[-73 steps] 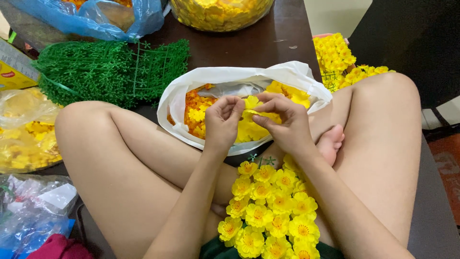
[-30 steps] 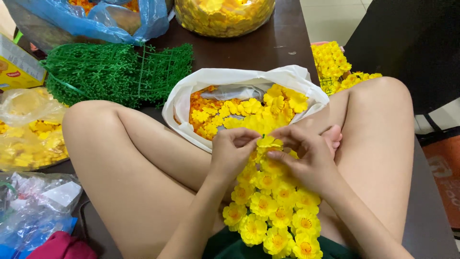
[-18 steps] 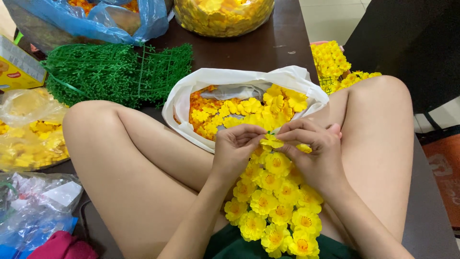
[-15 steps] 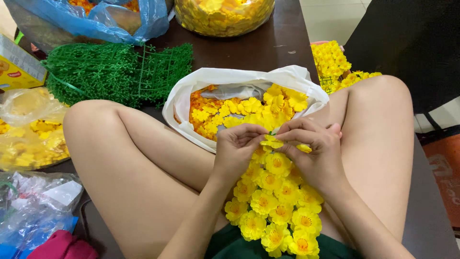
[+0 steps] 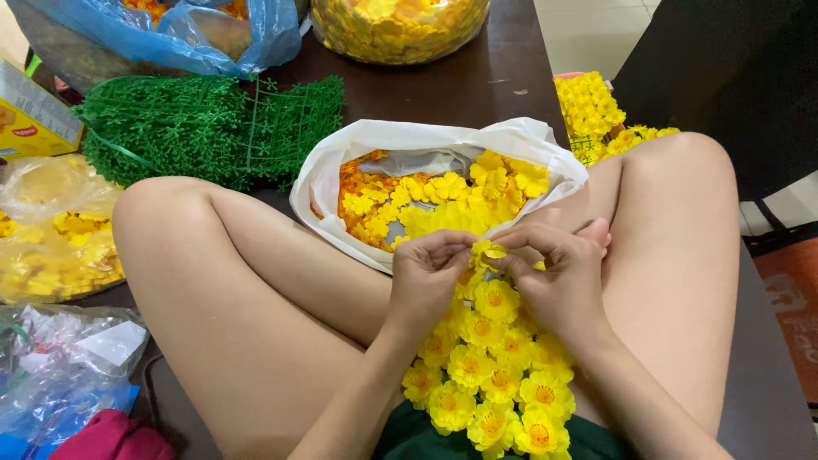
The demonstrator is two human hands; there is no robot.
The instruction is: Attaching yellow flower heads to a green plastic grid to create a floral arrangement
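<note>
— Two hands are seen meeting over the lap; what is held between the fingers?

— One small yellow fabric flower (image 5: 487,250) is pinched between the fingertips of the left hand (image 5: 426,277) and the right hand (image 5: 558,277), both closed on it. Its thin, soft petals are faced upward, just above the top end of the flower strip (image 5: 494,366).

— How is that strip laid?

— A dense mat of round yellow blossoms with orange centres is draped down the lap, its long axis run from the fingers toward the person's body.

— And beyond the hands?

— A crinkled white plastic bag (image 5: 409,140) filled with loose yellow and orange petals is set just past the knuckles on a dark wooden table (image 5: 477,85). Spiky green plastic mesh (image 5: 196,128) is piled at the left.
</note>
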